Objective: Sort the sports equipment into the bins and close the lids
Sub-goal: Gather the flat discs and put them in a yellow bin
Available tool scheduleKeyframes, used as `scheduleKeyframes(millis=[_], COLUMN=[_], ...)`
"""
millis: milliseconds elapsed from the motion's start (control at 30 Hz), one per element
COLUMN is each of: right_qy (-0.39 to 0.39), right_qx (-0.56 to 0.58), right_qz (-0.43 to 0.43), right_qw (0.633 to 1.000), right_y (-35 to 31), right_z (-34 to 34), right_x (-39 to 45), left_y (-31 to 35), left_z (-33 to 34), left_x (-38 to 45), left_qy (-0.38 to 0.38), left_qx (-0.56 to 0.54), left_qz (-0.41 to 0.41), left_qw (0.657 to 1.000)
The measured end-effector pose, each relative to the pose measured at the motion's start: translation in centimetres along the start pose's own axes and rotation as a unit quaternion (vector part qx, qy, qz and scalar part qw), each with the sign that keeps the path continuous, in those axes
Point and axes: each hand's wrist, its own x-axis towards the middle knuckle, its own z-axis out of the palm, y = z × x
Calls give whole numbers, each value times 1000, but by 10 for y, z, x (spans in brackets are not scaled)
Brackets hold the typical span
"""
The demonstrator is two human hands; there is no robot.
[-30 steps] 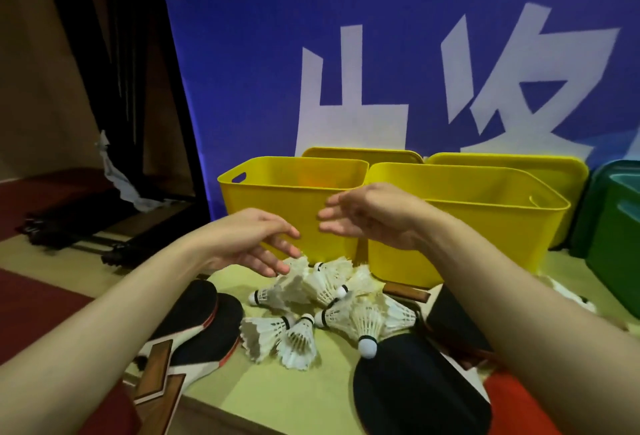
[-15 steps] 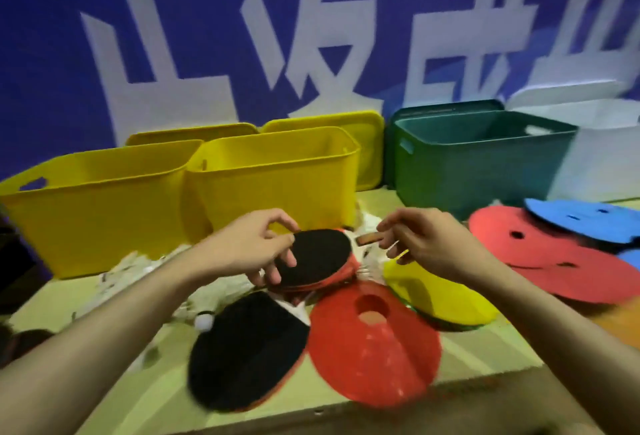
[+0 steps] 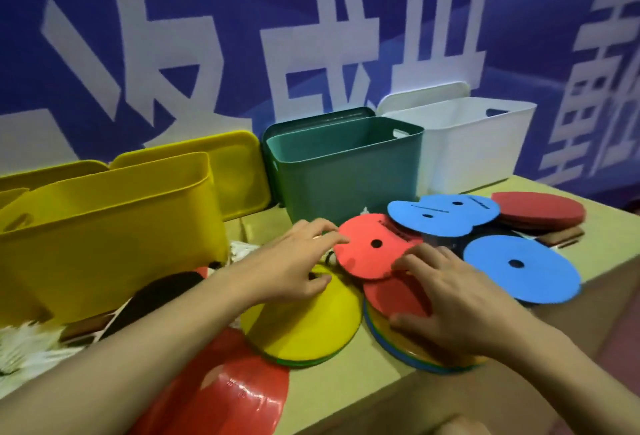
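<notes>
Two hands reached over a pile of flat discs on the table (image 3: 388, 379). The left hand (image 3: 294, 268) lay with loose, spread fingers, its fingertips touching the edge of a red disc (image 3: 372, 249), and its palm over a yellow disc (image 3: 304, 323). It gripped nothing. The right hand (image 3: 460, 303) lay flat with straight fingers, pressing on a stack of discs (image 3: 398, 341) and touching the same red disc. Two blue discs showed: one (image 3: 443, 214) farther back and one (image 3: 523, 268) beside the right hand. One more big red disc (image 3: 228, 389) lay close in front. Four bins stood at the back with no lids on: two yellow, though the far left one was mostly cut off, one green bin (image 3: 346, 171) and one white bin (image 3: 474, 154). The nearer yellow bin (image 3: 110, 240) stood just left of the hands. One red paddle (image 3: 540, 211) lay at the far right. White shuttlecocks (image 3: 27, 344) lay at the left, too blurry to count.
</notes>
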Motion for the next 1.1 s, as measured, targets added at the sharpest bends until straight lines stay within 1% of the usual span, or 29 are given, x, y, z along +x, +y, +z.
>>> scheduleKeyframes(millis=[100, 200, 300, 367, 467, 533, 567, 633, 733, 833, 867, 933, 967, 1033, 1100], right_qy=[-7, 17, 60, 90, 179, 249, 276, 286, 255, 240, 235, 215, 201, 162, 126], right_qx=[-3, 51, 105, 132, 196, 271, 312, 394, 498, 556, 571, 603, 619, 649, 660], right_qz=[-29, -13, 4, 11, 17, 16, 17, 37, 60, 43, 39, 37, 39, 35, 19], right_qw=[1000, 998, 993, 987, 964, 930, 909, 872, 827, 794, 786, 767, 759, 742, 740], right_y=[-4, 10, 23, 31, 38, 34, 29, 15, -6, -38, -48, -76, -92, -126, -165], right_z=[3, 8, 12, 12, 6, -6, -14, -29, -43, -48, -47, -45, -43, -41, -39], right_x=[2, 1, 6, 10, 18, 22, 24, 29, 41, 56, 62, 76, 83, 94, 103], left_y=[0, 14, 23, 24, 18, 12, 10, 7, -3, -18, -23, -37, -43, -53, -59], left_z=[12, 20, 18, 12, -3, -19, -29, -49, -76, -98, -104, -113, -116, -121, -125], left_x=[18, 41, 57, 61, 64, 61, 57, 44, 10, -40, -56, -95, -115, -156, -198], left_qy=[-46, -79, -65, -36, 52, 134, 170, 225, 263, 289, 303, 334, 346, 351, 353], left_qx=[51, 112, 170, 170, 127, 35, -16, -83, -164, -254, -279, -336, -376, -480, -572], left_qz=[15, 25, 27, 28, -8, -42, -58, -81, -129, -201, -229, -283, -307, -336, -351], left_qw=[998, 990, 983, 984, 991, 989, 984, 967, 942, 901, 882, 834, 803, 730, 652])
